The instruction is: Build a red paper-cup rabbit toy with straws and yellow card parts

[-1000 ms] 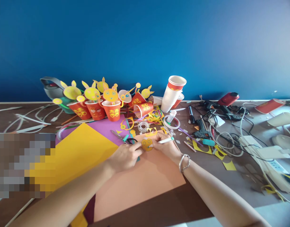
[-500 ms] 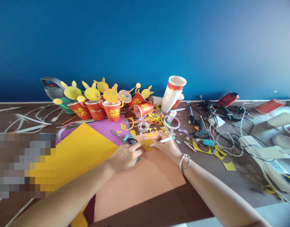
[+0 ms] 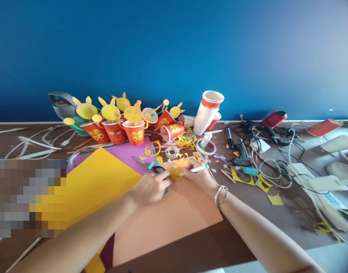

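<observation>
My right hand is closed around a white marker pen, its tip down at a small yellow paper circle. Two drawn round eyes and other lines show on the circle. The fingers of my left hand pinch the circle's left edge. Both hands rest over a sheet of peach-coloured paper. Just beyond my left hand lie scissors with dark handles, partly covered. A yellow sheet lies to the left, on top of purple paper.
Red paper cups with yellow animal-face cutouts stand at the back left. A tall stack of paper cups leans near the wall. Glue guns, tangled cables, a power strip and yellow scraps are spread on the right.
The pen in my right hand has shifted and tilted slightly over the circle. My left hand and the circle have stayed in place.
</observation>
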{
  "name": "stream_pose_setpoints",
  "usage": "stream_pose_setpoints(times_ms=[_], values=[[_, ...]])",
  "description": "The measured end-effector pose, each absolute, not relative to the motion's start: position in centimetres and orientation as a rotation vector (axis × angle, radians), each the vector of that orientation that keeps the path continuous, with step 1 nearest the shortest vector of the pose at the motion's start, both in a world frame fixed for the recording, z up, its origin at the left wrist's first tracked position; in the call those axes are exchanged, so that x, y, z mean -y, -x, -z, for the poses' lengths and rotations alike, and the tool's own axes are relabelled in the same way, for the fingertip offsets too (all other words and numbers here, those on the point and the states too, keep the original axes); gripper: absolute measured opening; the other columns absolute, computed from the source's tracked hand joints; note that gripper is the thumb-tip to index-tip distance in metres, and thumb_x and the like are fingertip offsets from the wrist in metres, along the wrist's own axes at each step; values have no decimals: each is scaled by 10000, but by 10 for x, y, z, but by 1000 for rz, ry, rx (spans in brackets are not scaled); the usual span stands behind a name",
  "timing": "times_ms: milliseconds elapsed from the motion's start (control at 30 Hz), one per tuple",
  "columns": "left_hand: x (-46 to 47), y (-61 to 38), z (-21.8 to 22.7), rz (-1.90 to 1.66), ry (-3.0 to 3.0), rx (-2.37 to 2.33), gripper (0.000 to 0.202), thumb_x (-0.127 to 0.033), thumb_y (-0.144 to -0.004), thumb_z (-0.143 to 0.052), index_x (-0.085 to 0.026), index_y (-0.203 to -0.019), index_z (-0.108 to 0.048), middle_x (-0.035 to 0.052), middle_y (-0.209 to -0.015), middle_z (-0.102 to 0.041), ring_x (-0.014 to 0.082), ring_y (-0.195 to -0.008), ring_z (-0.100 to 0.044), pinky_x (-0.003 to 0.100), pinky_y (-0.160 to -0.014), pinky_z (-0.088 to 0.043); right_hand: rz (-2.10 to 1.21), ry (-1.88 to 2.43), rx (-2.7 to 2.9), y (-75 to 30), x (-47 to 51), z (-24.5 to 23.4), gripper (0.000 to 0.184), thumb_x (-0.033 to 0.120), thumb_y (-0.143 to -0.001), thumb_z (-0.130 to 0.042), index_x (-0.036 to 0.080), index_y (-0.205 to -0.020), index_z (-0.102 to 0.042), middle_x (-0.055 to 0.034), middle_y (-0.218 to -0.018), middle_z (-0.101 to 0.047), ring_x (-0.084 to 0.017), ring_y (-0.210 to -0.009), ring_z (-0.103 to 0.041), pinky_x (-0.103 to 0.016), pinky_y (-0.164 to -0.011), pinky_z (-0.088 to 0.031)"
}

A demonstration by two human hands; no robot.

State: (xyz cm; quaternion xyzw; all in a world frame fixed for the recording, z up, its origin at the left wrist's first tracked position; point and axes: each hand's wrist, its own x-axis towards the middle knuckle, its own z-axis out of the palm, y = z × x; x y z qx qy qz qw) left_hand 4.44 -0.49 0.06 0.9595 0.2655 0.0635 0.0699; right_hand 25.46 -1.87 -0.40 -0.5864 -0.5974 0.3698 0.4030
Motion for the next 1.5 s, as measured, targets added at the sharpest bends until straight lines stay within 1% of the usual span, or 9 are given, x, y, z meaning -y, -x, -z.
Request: stream_pose_setpoints(times_ms=[367, 467, 600, 667, 833, 1000, 1133, 1233, 1500], values=[[5, -44, 0, -185, -2890, -798, 362, -27, -804, -402, -192, -1012, -649, 70, -1049, -642, 151, -727, -634, 267, -577, -424, -967, 1469, 1496, -254, 18, 2, 257, 282, -675, -582, 215, -532, -380, 53, -519, -410, -91, -489, -359, -221, -442, -318], [5, -44, -1, -195, -2884, -794, 381, -19, -799, -404, -199, -1030, -649, 68, -1047, -644, 152, -742, -636, 266, -582, -433, -1044, 1456, 1362, -256, 17, 6, 285, 362, -717, -603, 219, -576, -402, 50, -511, -449, -98, -463, -404, -226, -424, -328], [5, -44, 0, -196, -2886, -786, 377, -26, -802, -416, -202, -1040, -650, 66, -1042, -645, 155, -759, -639, 270, -595, -440, -1080, 1391, 1221, -261, 16, 12, 318, 476, -789, -574, 220, -663, -435, 38, -493, -506, -109, -444, -433, -235, -421, -336], [5, -44, 1, -181, -2887, -782, 375, -33, -805, -418, -201, -1051, -645, 67, -1050, -646, 152, -751, -638, 268, -589, -433, -1044, 1405, 1259, -262, 16, 14, 302, 456, -790, -581, 220, -673, -435, 43, -489, -497, -105, -441, -415, -231, -418, -320], [5, -45, -1, -145, -2897, -773, 353, -52, -830, -395, -191, -1038, -643, 73, -1050, -648, 161, -749, -635, 271, -579, -419, -840, 1427, 1423, -262, 16, 11, 231, 332, -735, -589, 216, -613, -431, 46, -553, -448, -103, -503, -395, -226, -444, -323], [5, -44, -3, -125, -2900, -762, 341, -51, -837, -383, -190, -1009, -643, 72, -1021, -645, 164, -761, -632, 268, -599, -418, -956, 1435, 1348, -259, 16, 7, 298, 398, -776, -554, 223, -598, -392, 60, -500, -397, -93, -453, -335, -233, -422, -271], [6, -45, -3, -108, -2917, -776, 340, -53, -837, -373, -184, -997, -643, 76, -1038, -643, 158, -717, -625, 267, -577, -403, -870, 1466, 1494, -258, 18, 5, 304, 327, -716, -603, 220, -563, -363, 56, -517, -384, -96, -490, -333, -231, -434, -265], [6, -45, -3, -98, -2915, -784, 338, -48, -833, -376, -184, -983, -647, 73, -1032, -642, 157, -712, -626, 266, -579, -404, -834, 1501, 1516, -257, 18, 4, 305, 290, -712, -582, 220, -540, -339, 54, -509, -371, -96, -485, -323, -232, -428, -260], [6, -45, -2, -110, -2899, -782, 315, -65, -851, -380, -186, -954, -651, 67, -1021, -635, 158, -727, -628, 265, -588, -416, -875, 1487, 1528, -258, 17, 8, 280, 292, -692, -570, 215, -545, -344, 52, -514, -394, -92, -484, -340, -227, -437, -286]])
